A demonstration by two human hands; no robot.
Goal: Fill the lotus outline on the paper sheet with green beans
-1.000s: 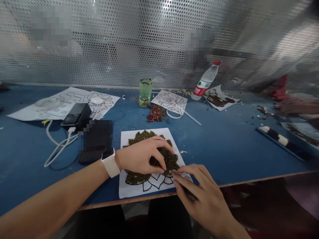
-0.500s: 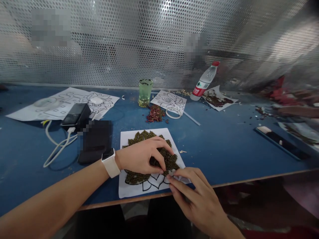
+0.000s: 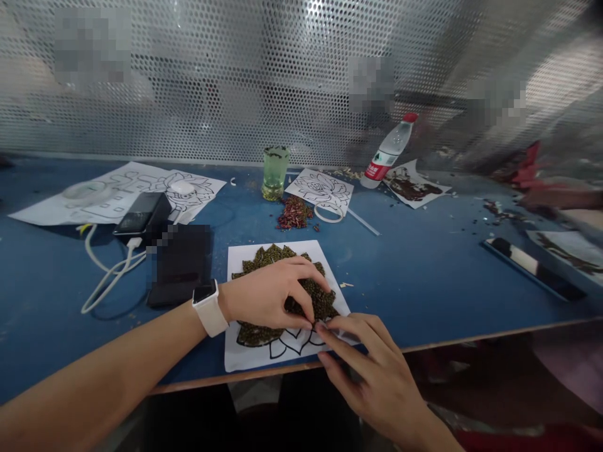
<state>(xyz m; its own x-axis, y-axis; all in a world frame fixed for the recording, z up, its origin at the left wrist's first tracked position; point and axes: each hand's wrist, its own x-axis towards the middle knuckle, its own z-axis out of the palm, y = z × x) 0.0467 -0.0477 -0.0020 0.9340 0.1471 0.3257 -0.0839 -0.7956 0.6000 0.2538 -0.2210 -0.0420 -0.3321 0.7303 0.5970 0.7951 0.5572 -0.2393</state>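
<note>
A white sheet (image 3: 235, 361) printed with a black lotus outline lies at the table's front edge. Small green beans (image 3: 271, 254) fill most of its petals, while the lower petals show bare paper. My left hand (image 3: 268, 295), with a watch (image 3: 210, 307) on the wrist, rests over the beans. Its thumb and index finger meet in a pinch at the lower right of the flower; what lies between them is too small to make out. My right hand (image 3: 372, 370) touches the same spot from the right, fingertips drawn together, their contents hidden.
Behind the sheet are a heap of reddish beans (image 3: 294, 213), a tape roll (image 3: 328, 212), a greenish cup (image 3: 275, 172) and a tilted bottle (image 3: 391, 150). A black power bank (image 3: 144, 213) with a white cable (image 3: 101, 276) sits left. A phone (image 3: 532, 267) and another person's hand (image 3: 553, 199) are right.
My right hand's fingertips have shifted slightly at the lower right of the flower, beside the left thumb. My left hand has hardly moved. The view has tilted a little.
</note>
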